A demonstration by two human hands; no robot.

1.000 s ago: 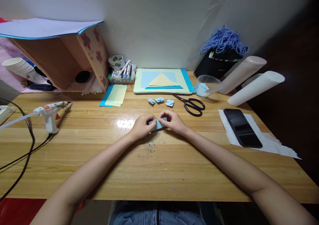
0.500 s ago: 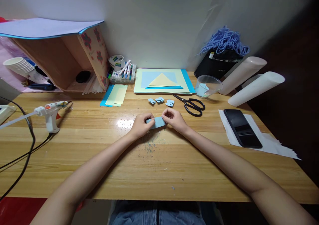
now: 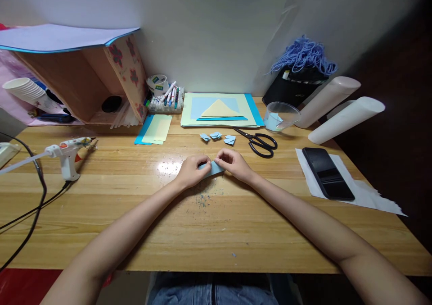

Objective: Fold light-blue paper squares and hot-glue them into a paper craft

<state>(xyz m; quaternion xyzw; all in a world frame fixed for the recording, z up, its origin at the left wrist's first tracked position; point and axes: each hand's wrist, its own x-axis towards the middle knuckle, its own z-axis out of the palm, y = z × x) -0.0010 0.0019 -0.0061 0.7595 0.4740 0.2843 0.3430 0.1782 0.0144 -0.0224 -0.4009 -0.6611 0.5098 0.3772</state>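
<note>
A small light-blue piece of paper [image 3: 216, 169] lies between my hands, low over the wooden table. My left hand [image 3: 193, 170] pinches its left part between thumb and fingers. At the paper's upper edge, the thumb and index finger of my right hand [image 3: 234, 164] are closed on it, close to my left thumb. Just beyond my hands sit three small folded blue paper pieces [image 3: 215, 135] in a loose row. A pair of black-handled scissors [image 3: 260, 142] rests to their right, blades toward the left. My fingers partly cover the paper.
Paper sheets [image 3: 251, 111] are stacked at the back, beside a marker box [image 3: 167, 103]. A clear cup [image 3: 282, 116] and a black phone [image 3: 327, 173] stand and lie rightward. At left are a glue gun [image 3: 70, 158] with its cable [image 3: 43, 192] and an open cardboard box [image 3: 125, 77].
My right hand has shifted slightly left along the paper's upper edge, closer to my left thumb. My left hand still holds the paper in nearly the same place.
</note>
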